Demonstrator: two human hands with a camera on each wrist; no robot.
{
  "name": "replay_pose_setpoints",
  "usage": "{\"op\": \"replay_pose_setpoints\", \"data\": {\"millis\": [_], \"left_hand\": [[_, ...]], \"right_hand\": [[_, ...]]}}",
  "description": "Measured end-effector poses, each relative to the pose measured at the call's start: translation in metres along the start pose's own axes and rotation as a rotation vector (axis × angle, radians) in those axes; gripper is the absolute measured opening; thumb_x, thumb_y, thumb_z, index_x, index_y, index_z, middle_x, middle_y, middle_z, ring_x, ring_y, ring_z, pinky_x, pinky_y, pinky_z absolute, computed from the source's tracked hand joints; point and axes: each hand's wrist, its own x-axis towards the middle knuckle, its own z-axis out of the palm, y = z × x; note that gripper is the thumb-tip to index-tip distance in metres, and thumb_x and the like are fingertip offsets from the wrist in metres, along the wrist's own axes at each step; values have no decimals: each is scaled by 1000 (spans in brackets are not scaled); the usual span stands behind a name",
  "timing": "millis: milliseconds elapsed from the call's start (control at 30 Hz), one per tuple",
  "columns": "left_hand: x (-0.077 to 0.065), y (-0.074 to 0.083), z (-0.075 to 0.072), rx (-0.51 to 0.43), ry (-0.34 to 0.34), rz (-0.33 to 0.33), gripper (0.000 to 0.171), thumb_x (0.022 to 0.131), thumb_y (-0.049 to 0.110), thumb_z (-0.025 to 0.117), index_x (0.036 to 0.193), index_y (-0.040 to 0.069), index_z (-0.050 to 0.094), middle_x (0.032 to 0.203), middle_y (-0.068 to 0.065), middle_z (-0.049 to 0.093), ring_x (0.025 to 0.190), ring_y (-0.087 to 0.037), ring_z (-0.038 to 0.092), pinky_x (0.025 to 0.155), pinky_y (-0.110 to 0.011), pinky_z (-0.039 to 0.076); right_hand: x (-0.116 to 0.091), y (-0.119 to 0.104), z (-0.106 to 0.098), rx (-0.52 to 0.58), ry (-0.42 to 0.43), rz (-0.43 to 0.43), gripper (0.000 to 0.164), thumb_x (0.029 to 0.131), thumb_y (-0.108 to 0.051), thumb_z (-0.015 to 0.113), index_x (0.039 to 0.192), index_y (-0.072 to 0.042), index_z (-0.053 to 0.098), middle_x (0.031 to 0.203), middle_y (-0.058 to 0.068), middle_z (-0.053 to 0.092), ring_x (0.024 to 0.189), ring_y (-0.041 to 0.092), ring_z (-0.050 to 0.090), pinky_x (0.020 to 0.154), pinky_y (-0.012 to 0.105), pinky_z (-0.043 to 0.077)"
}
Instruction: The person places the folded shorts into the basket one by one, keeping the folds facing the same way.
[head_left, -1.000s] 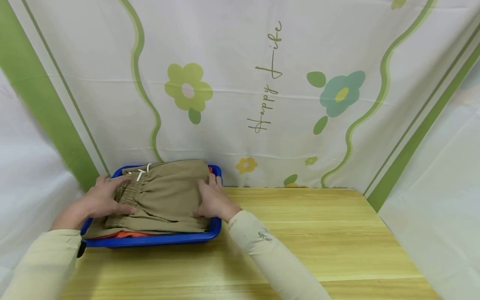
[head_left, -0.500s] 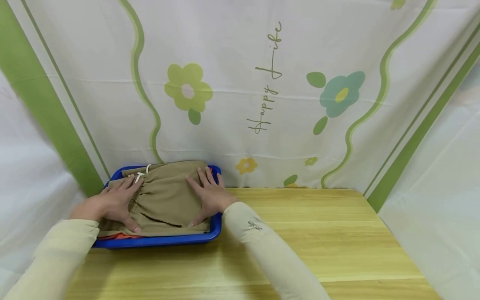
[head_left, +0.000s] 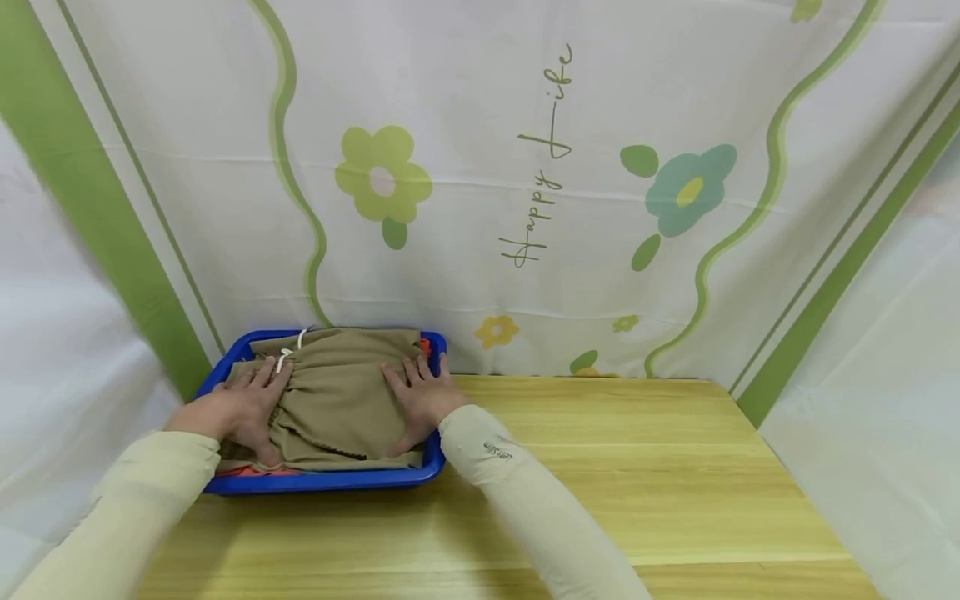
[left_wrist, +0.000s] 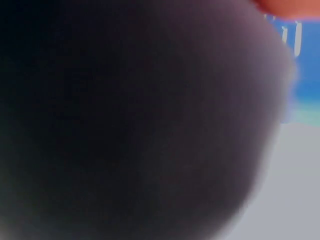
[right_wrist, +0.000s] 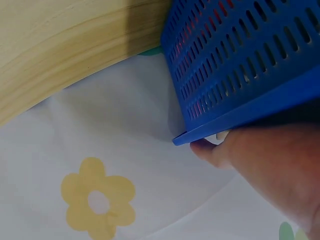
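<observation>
Folded khaki shorts (head_left: 337, 383) with a gathered waistband and a white drawstring (head_left: 285, 357) lie on top in a blue slotted basket (head_left: 352, 481). My left hand (head_left: 243, 412) presses flat on the waistband side, fingers spread. On the opposite side my right hand (head_left: 423, 404) rests on the shorts with fingers spread, close to the basket's right rim. Orange cloth (head_left: 255, 472) peeks out beneath the shorts at the front. In the right wrist view the right hand (right_wrist: 270, 160) shows at the rim of the basket (right_wrist: 225, 70). A dark blur hides most of the left wrist view.
The basket stands on a wooden table (head_left: 600, 475), at its back left. Behind it hangs a white curtain (head_left: 465, 125) printed with flowers and lettering, and white cloth also closes in both sides.
My left hand has moved right and settled flat on the waistband. The right hand has spread its fingers over the shorts. The shorts lie flatter and lower in the basket.
</observation>
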Motion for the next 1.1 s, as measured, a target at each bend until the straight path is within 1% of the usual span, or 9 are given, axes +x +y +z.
{"op": "replay_pose_setpoints", "data": {"millis": [133,300,467,600,700,833,967,1100], "left_hand": [[3,0,2,-10,-15,-10,140,61,43,97,155,-13,9,154,-46,0,136,-70,9,102,-82,16],[5,1,2,-29,-38,-26,141,62,41,97,155,-13,7,154,-46,-3,137,-69,6,103,-82,14],[3,0,2,-46,-42,-26,140,63,39,97,156,-12,6,155,-45,-6,137,-69,5,104,-81,14],[1,-3,2,-56,-21,1,140,64,42,96,157,-11,5,155,-44,-6,137,-69,6,102,-82,15],[-3,-7,1,-73,3,31,141,64,45,95,158,-9,4,156,-43,-4,138,-68,6,101,-83,15],[-9,-9,-1,-117,49,65,144,63,52,94,160,-5,3,158,-42,-3,138,-67,5,100,-85,11],[-14,-5,-6,-146,106,83,141,64,57,91,161,-1,8,159,-39,0,138,-69,6,100,-84,9],[-19,4,-12,-120,173,88,129,69,55,89,160,-4,19,159,-39,8,137,-69,10,101,-82,15]], "right_hand": [[0,-2,0,-30,-10,11,135,66,-89,67,165,-27,-1,168,9,16,154,29,15,120,62,9],[0,-2,1,-59,-24,19,133,66,-90,64,165,-28,1,168,7,19,154,25,19,119,64,7],[1,0,3,-32,-8,-1,131,67,-89,65,165,-29,3,167,8,21,153,25,20,119,65,7],[2,5,6,53,25,-38,129,69,-85,69,165,-28,5,167,10,20,154,27,17,118,66,6],[1,9,9,150,42,-57,126,70,-81,71,165,-28,7,168,11,17,154,29,13,118,66,4],[-4,14,9,289,85,-71,121,72,-80,72,165,-25,17,167,9,21,154,33,11,118,67,2],[-13,20,3,413,163,-90,107,79,-74,71,161,-19,30,163,9,30,153,34,15,117,68,3],[-25,29,-2,439,242,-90,93,86,-68,67,158,-17,39,160,8,36,151,30,23,117,67,9]]}}
